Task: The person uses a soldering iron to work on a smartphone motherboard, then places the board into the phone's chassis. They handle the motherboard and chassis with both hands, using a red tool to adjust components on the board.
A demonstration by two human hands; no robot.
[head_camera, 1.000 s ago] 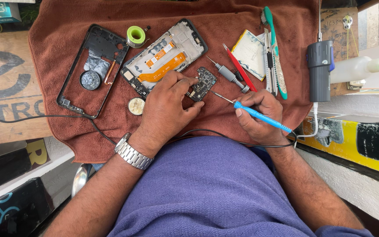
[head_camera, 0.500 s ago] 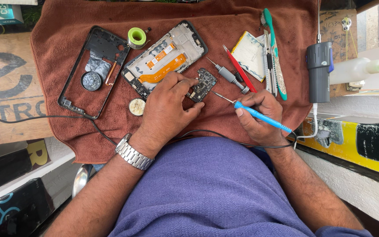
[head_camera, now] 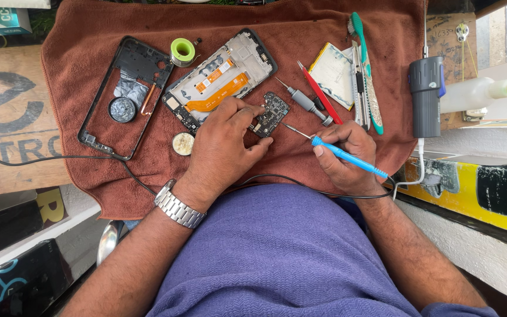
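Observation:
A small dark circuit board (head_camera: 270, 114) lies on a brown towel (head_camera: 347, 29). My left hand (head_camera: 221, 147), with a metal watch on its wrist, presses its fingers on the board's near edge. My right hand (head_camera: 347, 155) grips a blue-handled soldering iron (head_camera: 347, 157); its thin metal tip points left, close to the board's right edge. Just beyond the left hand lies an opened phone frame (head_camera: 221, 79) with an orange flex cable. A black phone back cover (head_camera: 125, 97) rests further left.
A green solder spool (head_camera: 182, 51), a round tin (head_camera: 183, 143), a screwdriver (head_camera: 305, 103), a red tool (head_camera: 319, 94), a green toothbrush (head_camera: 366, 70) and a flat battery (head_camera: 333, 73) lie on the towel. A grey device (head_camera: 426, 97) and a plastic bottle (head_camera: 476, 94) stand right. A black cable (head_camera: 48, 158) runs left.
Both hands have stayed nearly in place. The soldering iron tip still points at the board; no clear movement shows.

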